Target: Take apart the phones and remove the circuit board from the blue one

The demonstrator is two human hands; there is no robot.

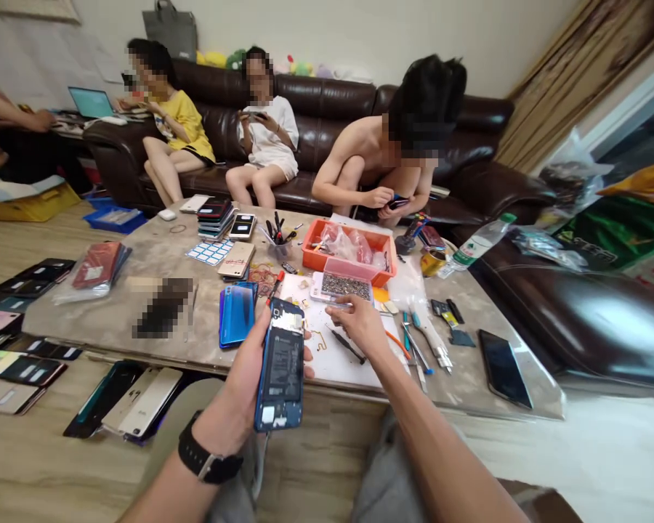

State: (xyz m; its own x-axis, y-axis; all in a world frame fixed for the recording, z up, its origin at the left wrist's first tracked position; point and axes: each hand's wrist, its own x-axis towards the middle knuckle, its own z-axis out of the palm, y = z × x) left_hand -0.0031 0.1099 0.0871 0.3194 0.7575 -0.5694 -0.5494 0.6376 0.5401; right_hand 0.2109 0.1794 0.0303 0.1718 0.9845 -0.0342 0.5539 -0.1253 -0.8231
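Observation:
My left hand point(240, 396) grips an opened blue phone point(280, 367) with its back cover off, battery and inner parts showing, held upright above the table's near edge. A black watch is on that wrist. My right hand point(360, 323) reaches forward over the white work mat point(332, 356), fingers pinched near a clear box of small parts point(342, 288); whether it holds anything I cannot tell. A black tool point(347, 346) lies on the mat just under that hand. A blue phone back cover point(236, 314) lies left of the mat.
Low marble table point(142, 319) carries an orange tray point(349, 250), phone stacks point(215, 216), tools point(422, 349), a cup of pens point(277, 236), a dark phone point(504, 367). Many phones lie on the floor at left point(22, 341). Three people sit on the brown sofa point(327, 109) opposite.

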